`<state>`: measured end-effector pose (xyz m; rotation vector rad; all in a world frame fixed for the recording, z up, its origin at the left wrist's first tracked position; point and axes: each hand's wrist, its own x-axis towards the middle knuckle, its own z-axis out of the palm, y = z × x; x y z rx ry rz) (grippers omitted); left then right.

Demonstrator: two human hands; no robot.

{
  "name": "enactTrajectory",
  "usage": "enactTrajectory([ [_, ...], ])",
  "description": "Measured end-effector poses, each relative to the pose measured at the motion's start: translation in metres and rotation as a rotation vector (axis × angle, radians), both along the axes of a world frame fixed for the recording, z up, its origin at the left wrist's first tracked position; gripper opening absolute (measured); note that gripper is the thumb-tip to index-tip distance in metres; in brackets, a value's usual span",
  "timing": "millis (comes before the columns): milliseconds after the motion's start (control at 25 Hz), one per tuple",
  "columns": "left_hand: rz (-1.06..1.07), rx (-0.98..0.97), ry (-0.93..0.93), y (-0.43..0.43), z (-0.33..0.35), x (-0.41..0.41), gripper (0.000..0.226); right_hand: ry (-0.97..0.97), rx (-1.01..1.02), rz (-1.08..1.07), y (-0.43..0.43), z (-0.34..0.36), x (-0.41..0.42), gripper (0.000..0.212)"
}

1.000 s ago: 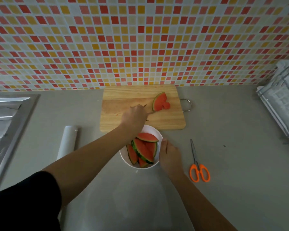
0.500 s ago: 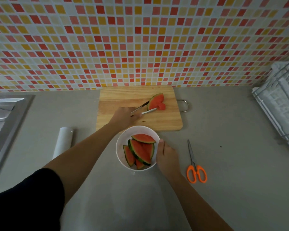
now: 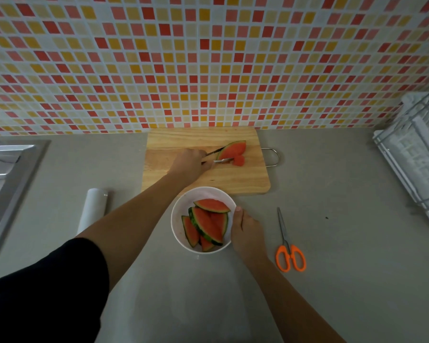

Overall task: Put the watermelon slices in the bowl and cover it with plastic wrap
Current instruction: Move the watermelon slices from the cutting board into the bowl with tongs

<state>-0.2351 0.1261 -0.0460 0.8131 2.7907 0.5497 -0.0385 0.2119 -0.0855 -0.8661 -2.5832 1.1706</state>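
Observation:
A white bowl (image 3: 183,206) with several watermelon slices (image 3: 207,222) stands on the grey counter in front of a wooden cutting board (image 3: 174,169). My left hand (image 3: 190,163) grips metal tongs (image 3: 219,156) over the board. The tong tips sit around one watermelon slice (image 3: 233,151) lying on the board, with a small red piece (image 3: 239,161) beside it. My right hand (image 3: 245,233) holds the bowl's right rim, thumb on the edge. A white roll of plastic wrap (image 3: 93,210) lies left of the bowl.
Orange-handled scissors (image 3: 289,248) lie on the counter right of the bowl. A steel sink (image 3: 3,174) is at the left edge. A white wire dish rack (image 3: 416,159) stands at the far right. The tiled wall runs behind the board.
My left hand has opened the tongs around the slice on the board. The view has shifted slightly; the bowl and my right hand have stayed together.

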Motion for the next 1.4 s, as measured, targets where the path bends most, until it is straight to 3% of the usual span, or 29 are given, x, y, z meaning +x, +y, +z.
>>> enactTrajectory([
  [280,-0.254,-0.364,0.435,0.011,0.012,0.013,0.038,-0.004,0.031,0.017,0.000,0.000,-0.001,0.036],
  [400,-0.238,-0.325,0.525,0.003,0.007,0.016,0.042,-0.016,0.077,0.050,0.001,-0.002,0.000,0.036],
  [720,0.110,0.162,0.168,-0.036,0.004,0.010,0.036,0.011,0.001,0.001,0.000,0.001,-0.001,0.037],
  [840,0.101,0.289,0.190,-0.065,0.015,0.023,0.029,0.011,-0.038,-0.009,0.000,0.000,-0.001,0.040],
  [920,-0.023,0.331,0.196,-0.093,0.026,0.037,0.025,0.015,-0.055,-0.019,0.001,0.000,-0.002,0.042],
  [1080,-0.224,0.278,0.135,-0.146,0.044,0.075,0.026,-0.008,-0.128,-0.041,0.002,-0.001,-0.003,0.045],
  [1200,-0.343,0.134,0.179,-0.157,0.048,0.091,0.032,-0.026,-0.151,-0.038,0.002,-0.001,-0.002,0.048],
  [1400,-0.289,-0.134,0.140,-0.133,0.054,0.098,0.041,-0.024,-0.093,-0.040,0.002,0.000,-0.002,0.052],
])
